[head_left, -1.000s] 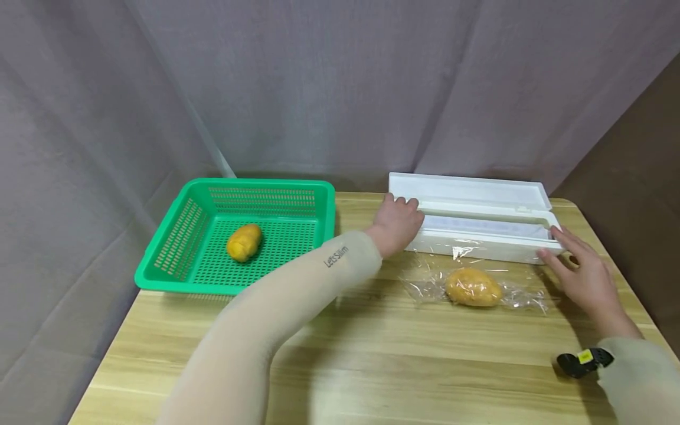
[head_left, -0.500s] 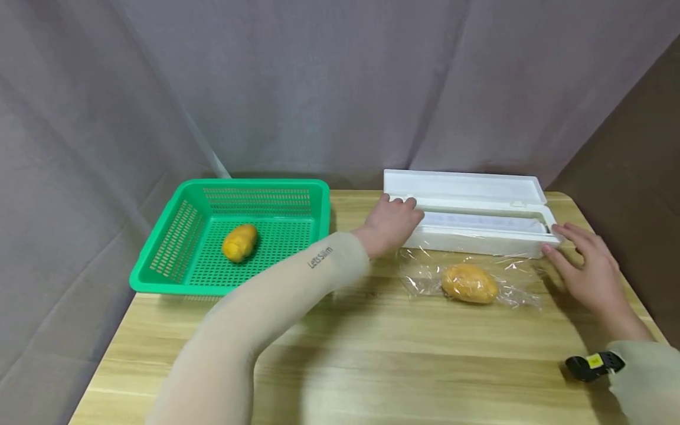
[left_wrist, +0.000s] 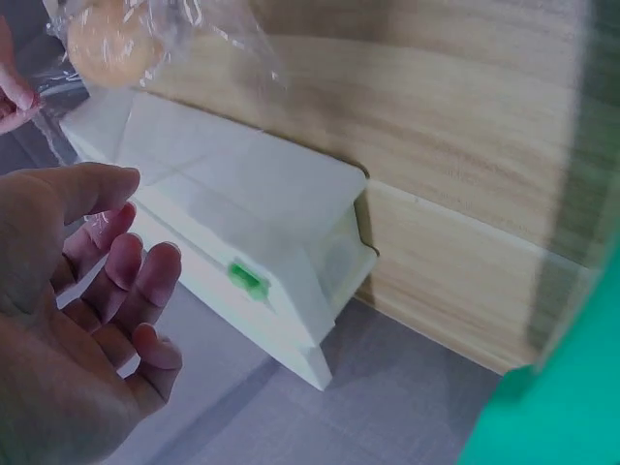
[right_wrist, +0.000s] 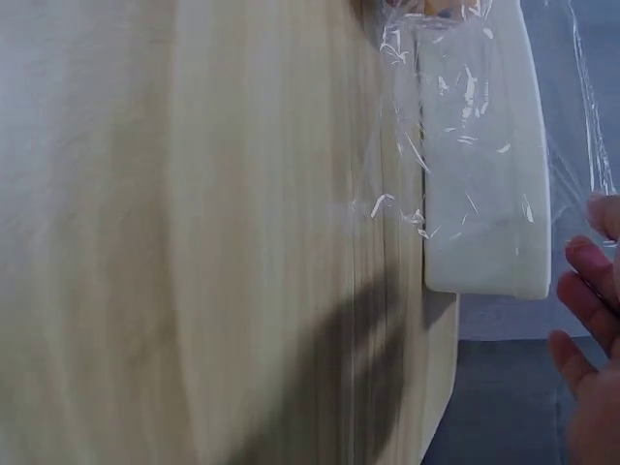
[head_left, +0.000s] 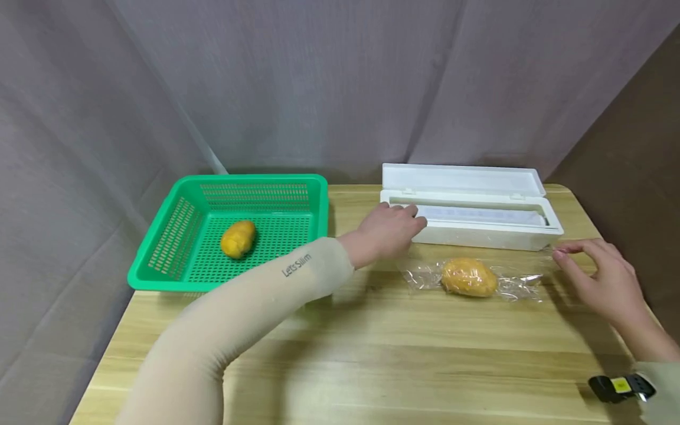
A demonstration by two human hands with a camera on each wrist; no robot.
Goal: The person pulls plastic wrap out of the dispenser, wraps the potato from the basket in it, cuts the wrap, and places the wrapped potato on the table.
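Note:
A potato (head_left: pixel 470 277) lies on the table, wrapped in clear plastic film (head_left: pixel 519 285), in front of a long white box (head_left: pixel 491 236) with its lid raised and a pale roll (head_left: pixel 478 215) inside. My left hand (head_left: pixel 385 231) is over the box's left end; in the left wrist view its thumb and index finger (left_wrist: pixel 126 215) pinch film, the contact partly hidden. Off the box's front right corner, my right hand (head_left: pixel 605 280) pinches the film between thumb and forefinger. In the right wrist view, film stretches across the box (right_wrist: pixel 484 184) to that hand (right_wrist: pixel 593 291).
A green basket (head_left: pixel 322 206) with a second, unwrapped potato (head_left: pixel 238 239) stands at the left of the wooden table (head_left: pixel 372 366). Grey curtains (head_left: pixel 313 88) hang behind, and a dark brown surface (head_left: pixel 637 153) borders the right side.
My right hand has left the box's right end, moved slightly nearer and to the right, and closed its fingertips on film. My left hand has shifted slightly nearer, uncovering the box's left rear corner.

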